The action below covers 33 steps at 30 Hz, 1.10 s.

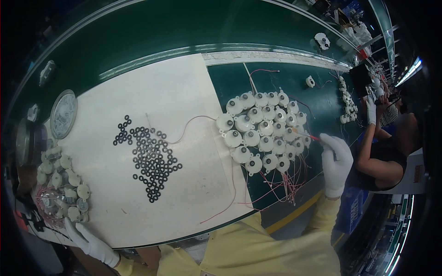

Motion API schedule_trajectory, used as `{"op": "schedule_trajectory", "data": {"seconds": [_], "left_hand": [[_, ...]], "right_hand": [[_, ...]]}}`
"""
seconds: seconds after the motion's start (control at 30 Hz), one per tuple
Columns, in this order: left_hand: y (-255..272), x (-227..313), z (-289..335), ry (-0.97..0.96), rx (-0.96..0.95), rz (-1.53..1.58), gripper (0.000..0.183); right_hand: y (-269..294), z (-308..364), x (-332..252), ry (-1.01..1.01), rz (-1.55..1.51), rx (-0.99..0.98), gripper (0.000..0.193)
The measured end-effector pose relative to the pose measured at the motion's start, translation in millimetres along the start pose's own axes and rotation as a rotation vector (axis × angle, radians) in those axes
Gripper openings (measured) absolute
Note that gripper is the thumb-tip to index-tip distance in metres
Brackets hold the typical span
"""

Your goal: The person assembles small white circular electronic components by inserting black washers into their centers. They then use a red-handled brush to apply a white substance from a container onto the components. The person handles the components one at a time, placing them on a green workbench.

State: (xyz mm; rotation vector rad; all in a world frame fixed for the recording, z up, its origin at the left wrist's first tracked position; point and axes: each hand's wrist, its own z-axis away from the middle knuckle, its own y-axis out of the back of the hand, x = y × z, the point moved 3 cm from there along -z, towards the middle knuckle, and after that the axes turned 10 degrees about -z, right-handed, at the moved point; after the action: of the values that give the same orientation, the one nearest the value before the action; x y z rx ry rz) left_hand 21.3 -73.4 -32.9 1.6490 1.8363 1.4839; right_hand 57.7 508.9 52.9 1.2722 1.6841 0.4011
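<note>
My right hand [335,163], in a white glove, grips a thin red-handled brush [309,135]. The brush's pale tip is over the right side of a cluster of round white motors [265,128], which stand close together with dark shafts or rings at their centres and red and white wires trailing off. At the lower left my gloved left hand [92,244] has its fingers stretched out at the table's front edge, beside a heap of similar white motors [64,184]. No object shows in it. Many small black rings [152,158] lie loose on the white sheet between my hands.
A round clear-lidded container [63,114] stands at the back left. Single white parts lie on the green conveyor [184,23] behind the table. At the right a co-worker's gloved hand [371,110] is beside another row of white motors [347,101].
</note>
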Motion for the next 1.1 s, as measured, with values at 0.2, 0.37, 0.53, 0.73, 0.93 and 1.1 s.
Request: {"op": "schedule_trajectory", "data": {"seconds": [0.2,0.37,0.53,0.73,0.93,1.1], "left_hand": [[-1,-1,0,-0.013,0.004,0.008,0.039],[-1,-1,0,-0.006,0.009,0.004,0.039],[0,-1,1,-0.014,0.004,0.000,0.038],[0,0,1,-0.005,0.004,0.012,0.038],[-1,-3,0,-0.016,-0.004,0.009,0.038],[-1,-3,1,-0.009,-0.001,0.005,0.039]], "right_hand": [[0,6,9,-0.313,-0.152,-0.013,0.028],[1,6,14,-0.367,-0.169,-0.066,0.027],[-2,1,8,-0.345,-0.083,-0.066,0.027],[-4,-4,0,-0.253,0.040,-0.103,0.026],[-1,-6,-4,-0.146,0.144,-0.119,0.025],[6,-8,-12,-0.062,0.186,-0.112,0.025]]}}
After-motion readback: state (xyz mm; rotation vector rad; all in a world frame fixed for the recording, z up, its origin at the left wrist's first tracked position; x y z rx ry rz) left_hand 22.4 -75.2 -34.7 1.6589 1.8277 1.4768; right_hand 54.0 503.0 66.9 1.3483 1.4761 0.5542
